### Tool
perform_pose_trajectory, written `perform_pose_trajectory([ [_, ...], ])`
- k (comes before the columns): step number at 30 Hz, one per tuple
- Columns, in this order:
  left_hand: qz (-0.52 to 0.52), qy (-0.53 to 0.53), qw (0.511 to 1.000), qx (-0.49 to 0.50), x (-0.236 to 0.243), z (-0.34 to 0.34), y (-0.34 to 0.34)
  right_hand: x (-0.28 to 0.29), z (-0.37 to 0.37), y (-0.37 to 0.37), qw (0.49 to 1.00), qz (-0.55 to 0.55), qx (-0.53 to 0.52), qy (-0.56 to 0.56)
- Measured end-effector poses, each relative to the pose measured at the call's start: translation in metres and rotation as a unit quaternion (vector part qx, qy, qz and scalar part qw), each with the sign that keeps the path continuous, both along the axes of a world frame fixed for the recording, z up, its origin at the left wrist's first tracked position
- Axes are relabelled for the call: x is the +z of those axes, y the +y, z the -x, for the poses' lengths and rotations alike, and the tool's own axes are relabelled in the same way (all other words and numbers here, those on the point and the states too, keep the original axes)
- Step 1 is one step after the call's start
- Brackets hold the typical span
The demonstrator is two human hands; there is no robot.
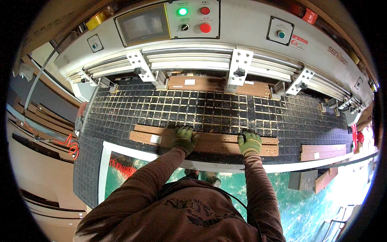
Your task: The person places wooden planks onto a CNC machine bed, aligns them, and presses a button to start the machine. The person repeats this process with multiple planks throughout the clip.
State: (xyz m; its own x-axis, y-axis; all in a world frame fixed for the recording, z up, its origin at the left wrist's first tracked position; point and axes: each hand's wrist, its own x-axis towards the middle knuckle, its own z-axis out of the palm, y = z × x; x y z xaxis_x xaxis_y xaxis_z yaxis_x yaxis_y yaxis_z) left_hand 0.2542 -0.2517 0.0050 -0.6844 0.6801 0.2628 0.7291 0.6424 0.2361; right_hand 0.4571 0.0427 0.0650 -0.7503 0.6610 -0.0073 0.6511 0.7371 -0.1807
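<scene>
Two long brown wood-grain boards (217, 146) lie side by side near the front of the black gridded table. Small holes run near their ends, and the nearer one has a white label at its left. My left hand (184, 139), in a green-grey work glove, is over the boards left of their middle, fingers bent across them toward the far edge. Toward their right end, my gloved right hand (250, 143) grips across the boards the same way. Both palms hide parts of the boards. Any contact under the fingertips is hidden.
A grey machine (258, 24) with buttons and a screen spans the far side. Below its metal clamps (241, 70), more brown boards (197, 83) lie on the gridded table (177, 107). Another board stack (324, 152) sits at right. Orange coiled hose (72, 147) hangs at left.
</scene>
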Motion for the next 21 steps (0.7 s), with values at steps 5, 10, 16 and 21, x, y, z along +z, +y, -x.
perform_pose_trajectory([
  [5,0.024,-0.037,0.999,0.013,0.020,-0.009,0.008,-0.010,-0.005,0.006,1.000,-0.003,-0.003,0.015],
  [10,0.023,-0.013,0.999,0.020,0.007,-0.005,-0.003,-0.014,-0.001,0.001,0.997,-0.033,0.011,0.064],
  [16,0.139,-0.159,0.977,0.025,0.048,-0.009,0.020,-0.029,-0.009,0.009,0.990,-0.070,0.020,0.120],
  [21,0.076,-0.068,0.995,0.011,-0.002,0.003,0.003,-0.003,0.000,0.003,1.000,0.004,0.013,-0.016],
])
